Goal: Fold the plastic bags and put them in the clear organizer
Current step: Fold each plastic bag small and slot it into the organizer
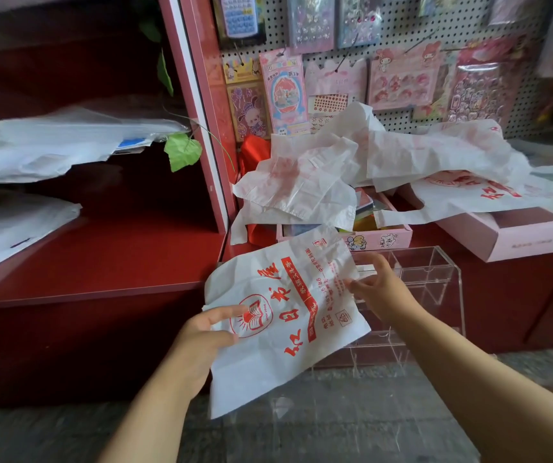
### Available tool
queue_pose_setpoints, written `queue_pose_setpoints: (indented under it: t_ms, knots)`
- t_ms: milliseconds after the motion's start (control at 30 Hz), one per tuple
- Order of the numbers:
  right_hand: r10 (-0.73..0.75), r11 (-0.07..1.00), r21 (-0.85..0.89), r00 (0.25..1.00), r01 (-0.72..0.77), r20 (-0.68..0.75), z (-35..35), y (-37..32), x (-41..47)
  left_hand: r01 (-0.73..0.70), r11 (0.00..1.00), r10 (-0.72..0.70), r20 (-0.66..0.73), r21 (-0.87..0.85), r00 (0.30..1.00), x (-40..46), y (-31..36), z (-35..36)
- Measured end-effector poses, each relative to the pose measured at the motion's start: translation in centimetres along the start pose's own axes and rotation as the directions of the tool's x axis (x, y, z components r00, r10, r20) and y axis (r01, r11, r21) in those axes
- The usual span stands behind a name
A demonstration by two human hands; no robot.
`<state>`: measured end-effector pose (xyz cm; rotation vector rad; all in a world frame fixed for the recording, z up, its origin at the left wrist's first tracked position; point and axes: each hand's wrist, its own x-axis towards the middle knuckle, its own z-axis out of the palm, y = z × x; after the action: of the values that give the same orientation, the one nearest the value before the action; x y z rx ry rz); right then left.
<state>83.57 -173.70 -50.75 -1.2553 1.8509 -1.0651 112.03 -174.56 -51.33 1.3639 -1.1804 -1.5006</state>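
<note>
A white plastic bag with red printing (285, 315) hangs flat in front of me, low in the middle of the view. My left hand (201, 335) grips its left edge, thumb on the printed side. My right hand (375, 285) pinches its right edge with curled fingers. Behind the right hand stands the clear organizer (435, 285), an acrylic box with open compartments, on the floor against the red counter. Several more crumpled white bags (352, 168) lie piled on the counter behind.
Pink boxes (502, 235) sit under the pile on the red counter. A pegboard (402, 28) with hanging sticker packs rises behind. To the left are red shelves (101, 262) holding white bags (51, 145), with a green leaf (181, 155) hanging nearby. Grey floor lies below.
</note>
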Motion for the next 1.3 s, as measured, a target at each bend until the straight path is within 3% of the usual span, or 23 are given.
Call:
queue_pose_setpoints:
  t_ms: [167, 400, 567, 700, 967, 1167, 1300]
  knots:
    - [-0.011, 0.998, -0.054, 0.999, 0.01, -0.03, 0.8, 0.9, -0.5, -0.021, 0.998, 0.024, 0.059, -0.061, 0.998, -0.1, 0.4, -0.9]
    - [-0.013, 0.917, 0.399, 1.0, 0.01, 0.005, 0.9, 1.0, -1.6, -0.028, 0.999, 0.031, 0.066, -0.039, 0.997, -0.2, 0.6, -1.2]
    - [-0.081, 0.945, 0.323, 0.994, 0.052, 0.076, -0.4, 0.5, -2.2, -0.094, 0.992, 0.091, -0.036, -0.087, 0.995, -0.8, 1.2, -1.5]
    - [-0.103, 0.916, 0.398, 0.987, 0.044, 0.127, -1.8, -0.3, -2.9, -0.167, 0.983, 0.163, -0.055, -0.08, 0.985, -1.2, 1.6, -2.0]
    - [-0.188, 0.847, 0.512, 0.981, 0.14, 0.041, -4.2, -2.0, -4.3, -0.369, 0.929, 0.365, -0.095, -0.023, 0.926, -2.9, 3.0, -2.7]
    - [-0.271, 0.857, 0.445, 0.962, 0.261, -0.043, -4.8, -2.7, -5.0, -0.484, 0.864, 0.501, -0.135, 0.137, 0.855, -4.0, 3.6, -3.2]
    - [-0.381, 0.92, 0.086, 0.924, 0.383, -0.037, -5.3, -2.6, -5.3, -0.505, 0.842, 0.535, -0.174, 0.193, 0.826, -4.6, 3.8, -3.2]
